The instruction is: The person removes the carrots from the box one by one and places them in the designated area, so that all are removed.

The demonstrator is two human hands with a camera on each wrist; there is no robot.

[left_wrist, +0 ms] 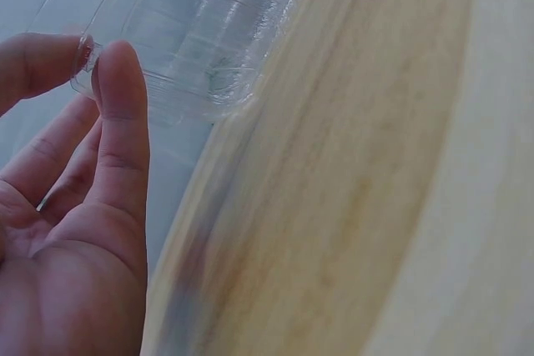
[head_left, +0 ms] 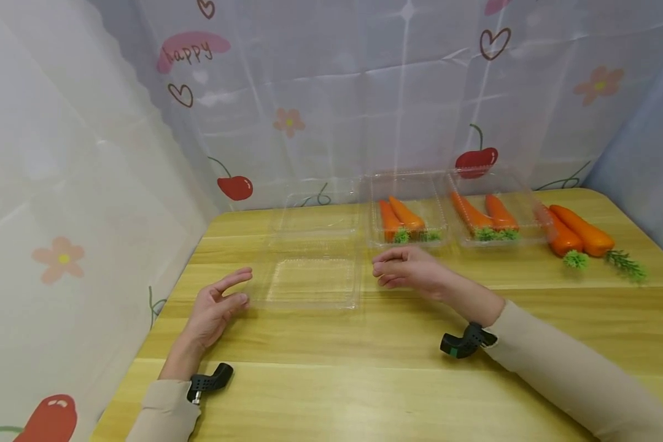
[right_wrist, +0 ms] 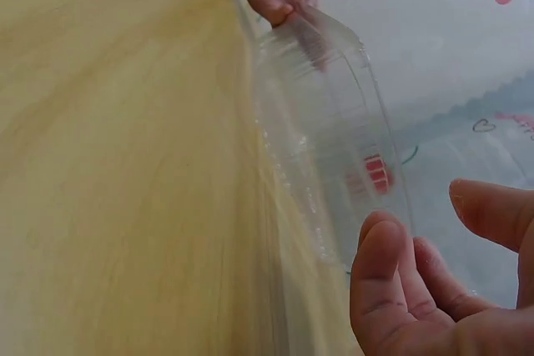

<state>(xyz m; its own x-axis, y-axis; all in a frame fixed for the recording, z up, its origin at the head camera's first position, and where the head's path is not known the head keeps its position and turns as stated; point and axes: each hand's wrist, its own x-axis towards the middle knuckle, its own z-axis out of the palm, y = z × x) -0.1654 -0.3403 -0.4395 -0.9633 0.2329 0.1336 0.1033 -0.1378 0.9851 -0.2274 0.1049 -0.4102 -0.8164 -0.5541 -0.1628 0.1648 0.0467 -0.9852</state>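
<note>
An open clear plastic clamshell box (head_left: 315,282) lies on the table between the two hands, its raised lid (head_left: 320,212) towards the back. The left hand (head_left: 212,310) is at the box's left side. In the left wrist view its thumb and index finger pinch the rim of the clear box (left_wrist: 179,47). To the right of the box is the right hand (head_left: 409,270), just apart from its edge. Its fingers are loosely bent with nothing between them. In the right wrist view, the thumb stands away from the fingertips (right_wrist: 380,248).
Two more clear boxes stand behind: one holds two carrots (head_left: 406,216), the other two carrots (head_left: 500,215) as well. Further right, two loose carrots (head_left: 580,230) with green tops lie on the wooden table (head_left: 331,387). A printed curtain (head_left: 331,80) hangs behind.
</note>
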